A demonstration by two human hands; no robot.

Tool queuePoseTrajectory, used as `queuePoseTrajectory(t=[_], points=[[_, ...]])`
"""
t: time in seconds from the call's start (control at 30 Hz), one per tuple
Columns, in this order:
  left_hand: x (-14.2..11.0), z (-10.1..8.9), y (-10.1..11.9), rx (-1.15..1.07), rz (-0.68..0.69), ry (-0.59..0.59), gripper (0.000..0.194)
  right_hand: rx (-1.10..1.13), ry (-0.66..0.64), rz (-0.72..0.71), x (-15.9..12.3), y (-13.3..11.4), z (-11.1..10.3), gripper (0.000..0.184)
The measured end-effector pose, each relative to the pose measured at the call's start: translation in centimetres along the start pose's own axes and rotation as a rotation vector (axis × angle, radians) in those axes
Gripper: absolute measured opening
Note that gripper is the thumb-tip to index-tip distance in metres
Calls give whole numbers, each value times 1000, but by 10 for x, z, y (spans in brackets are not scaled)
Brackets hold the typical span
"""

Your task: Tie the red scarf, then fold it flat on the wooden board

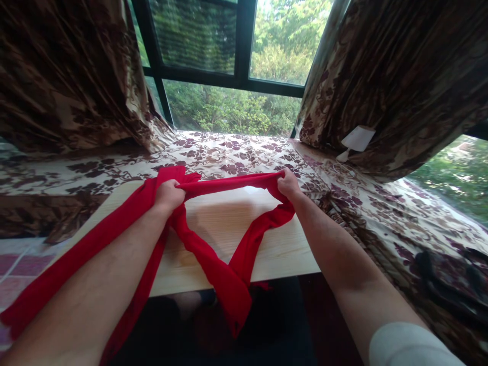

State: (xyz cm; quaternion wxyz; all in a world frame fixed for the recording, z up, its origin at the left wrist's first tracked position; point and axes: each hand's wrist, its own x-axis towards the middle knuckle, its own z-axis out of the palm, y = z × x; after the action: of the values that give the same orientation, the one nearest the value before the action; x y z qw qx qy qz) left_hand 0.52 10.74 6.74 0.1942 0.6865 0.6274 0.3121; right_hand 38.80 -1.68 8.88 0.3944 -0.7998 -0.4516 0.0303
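Note:
A long red scarf (232, 183) is stretched between my two hands above a pale wooden table (217, 218). My left hand (170, 195) is closed around a gathered part of it, with another length draped over and behind that wrist and running down along the forearm to the lower left. At the far right of the taut stretch, my right hand (288, 183) grips the cloth in a fist. From both hands the scarf also hangs in loops that meet over the table's near edge, where a fold drops toward my lap. Fringe shows near my left hand.
Beyond the table runs a ledge (244, 152) covered in floral cloth, below a dark-framed window (240, 76). Patterned curtains (76, 76) hang on either side. A small white lamp (358, 138) stands on the ledge at right; a dark strapped object (450, 295) lies at lower right.

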Motion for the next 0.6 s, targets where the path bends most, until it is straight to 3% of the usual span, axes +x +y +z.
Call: queuePoseTrajectory(t=[0.17,0.33,0.4,0.5,0.6], points=[[1,-6,-3,-275,-101,-90,17,-10,-4,-4,-2,-3,-1,41],[0,-14,-14,-390,-80,-257,30,48,-88,24,-1,-4,-4,29],[-1,-21,-16,-463,-65,-374,39,166,-163,61,-2,-5,-8,29],[-4,-34,-16,-532,-109,-644,48,358,-293,105,-5,-8,-16,26],[-9,-42,-14,-543,-161,-798,50,379,-340,112,-9,-11,-24,14]])
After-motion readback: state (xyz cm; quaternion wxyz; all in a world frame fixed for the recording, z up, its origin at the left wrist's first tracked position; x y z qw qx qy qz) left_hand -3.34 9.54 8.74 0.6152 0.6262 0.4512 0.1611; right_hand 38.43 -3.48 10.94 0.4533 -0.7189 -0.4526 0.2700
